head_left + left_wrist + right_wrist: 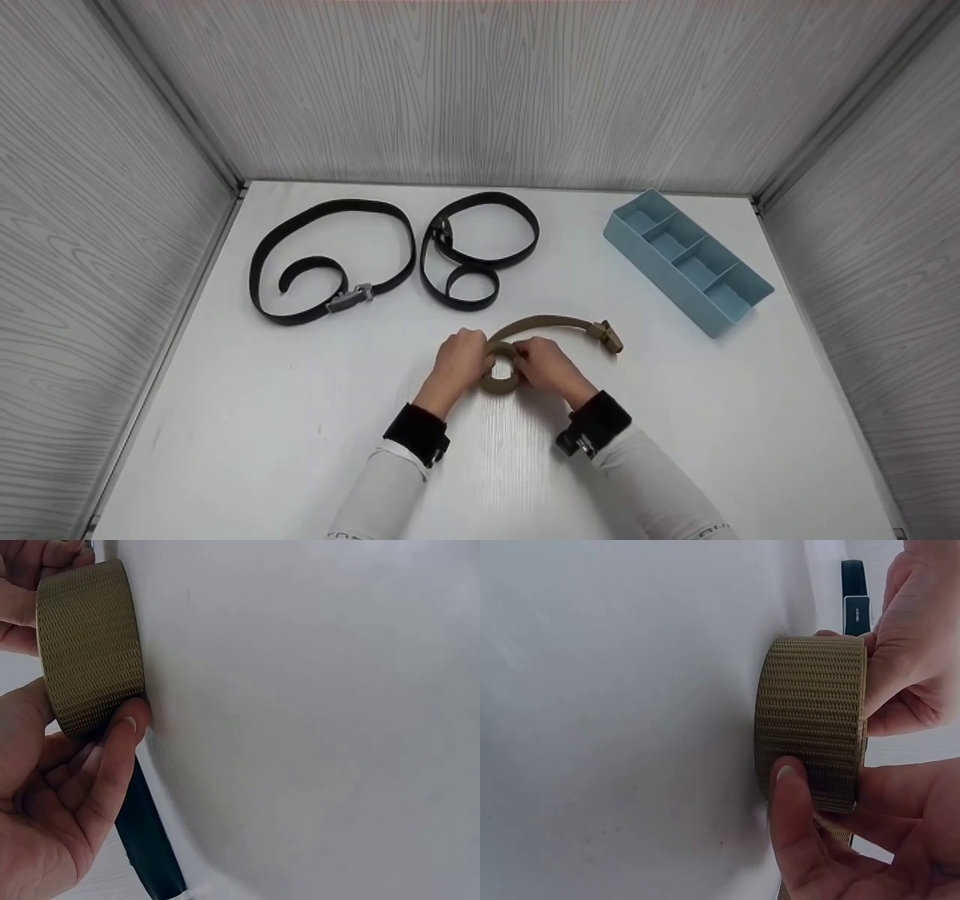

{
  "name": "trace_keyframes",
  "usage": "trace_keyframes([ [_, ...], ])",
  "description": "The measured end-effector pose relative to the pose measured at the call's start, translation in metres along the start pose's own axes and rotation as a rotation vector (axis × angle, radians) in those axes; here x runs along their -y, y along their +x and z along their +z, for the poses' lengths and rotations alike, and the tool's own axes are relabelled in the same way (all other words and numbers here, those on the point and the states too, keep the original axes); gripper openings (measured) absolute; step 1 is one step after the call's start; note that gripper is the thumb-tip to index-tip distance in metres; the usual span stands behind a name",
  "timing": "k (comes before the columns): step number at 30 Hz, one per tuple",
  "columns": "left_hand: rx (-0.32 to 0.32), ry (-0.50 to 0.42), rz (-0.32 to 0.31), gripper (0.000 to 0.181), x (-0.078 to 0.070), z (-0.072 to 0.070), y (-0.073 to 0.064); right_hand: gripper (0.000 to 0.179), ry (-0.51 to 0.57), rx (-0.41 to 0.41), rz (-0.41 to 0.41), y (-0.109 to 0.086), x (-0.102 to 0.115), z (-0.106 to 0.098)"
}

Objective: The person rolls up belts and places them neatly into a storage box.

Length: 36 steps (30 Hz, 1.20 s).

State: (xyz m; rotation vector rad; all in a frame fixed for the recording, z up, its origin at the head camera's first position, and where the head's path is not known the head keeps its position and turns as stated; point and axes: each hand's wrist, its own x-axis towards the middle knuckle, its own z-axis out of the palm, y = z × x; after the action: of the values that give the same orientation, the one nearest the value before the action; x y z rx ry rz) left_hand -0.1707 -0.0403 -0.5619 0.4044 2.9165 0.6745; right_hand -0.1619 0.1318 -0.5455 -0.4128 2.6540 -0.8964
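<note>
A tan woven webbing belt point(500, 385) stands on edge on the table, part of it wound into a ring. Its loose length curves away to the right and ends in a buckle point(611, 337). My left hand point(461, 358) pinches the ring's left side between thumb and fingers. On the opposite side my right hand point(551, 365) pinches it as well, the thumb pressed on the outer face of the coil point(810, 712) in the right wrist view. In the left wrist view the ribbed webbing point(90, 645) sits between both hands.
Two black belts lie behind my hands: one with a silver buckle point(350, 298) at left, another looped belt point(480, 262) near the middle. A blue divided tray point(664, 274) stands at the back right. Grey wood-patterned panels point(495, 90) enclose the white table point(300, 420).
</note>
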Motion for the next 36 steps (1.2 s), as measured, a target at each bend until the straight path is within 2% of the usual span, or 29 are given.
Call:
trace_keyframes([
  [4, -0.008, -0.002, -0.002, 0.018, -0.0009, 0.0007, 0.0008, 0.012, 0.042, -0.002, -0.022, -0.0001, -0.0020, -0.0006],
  [9, -0.007, -0.008, 0.001, 0.011, -0.0020, 0.0012, 0.0013, 0.009, 0.050, -0.009, 0.047, -0.0027, -0.0006, 0.0015],
  [12, 0.012, 0.000, 0.024, 0.008, -0.0019, 0.0002, 0.0021, 0.010, 0.045, 0.000, 0.065, -0.0032, 0.0009, 0.0020],
  [18, 0.043, 0.055, 0.082, 0.008, -0.0018, 0.0013, 0.0036, 0.011, 0.004, 0.012, 0.011, 0.0003, 0.0006, 0.0006],
  [23, 0.021, 0.059, 0.066, 0.007, -0.0038, 0.0032, 0.0037, 0.015, 0.022, -0.012, 0.020, 0.0014, -0.0016, 0.0005],
  [29, -0.010, 0.033, 0.023, 0.006, -0.0047, 0.0039, 0.0023, 0.006, 0.009, -0.019, 0.070, -0.0032, -0.0006, -0.0013],
  [36, 0.015, 0.068, 0.049, 0.014, -0.0071, 0.0023, 0.0021, 0.011, -0.024, -0.033, 0.010, -0.0022, 0.0023, 0.0004],
])
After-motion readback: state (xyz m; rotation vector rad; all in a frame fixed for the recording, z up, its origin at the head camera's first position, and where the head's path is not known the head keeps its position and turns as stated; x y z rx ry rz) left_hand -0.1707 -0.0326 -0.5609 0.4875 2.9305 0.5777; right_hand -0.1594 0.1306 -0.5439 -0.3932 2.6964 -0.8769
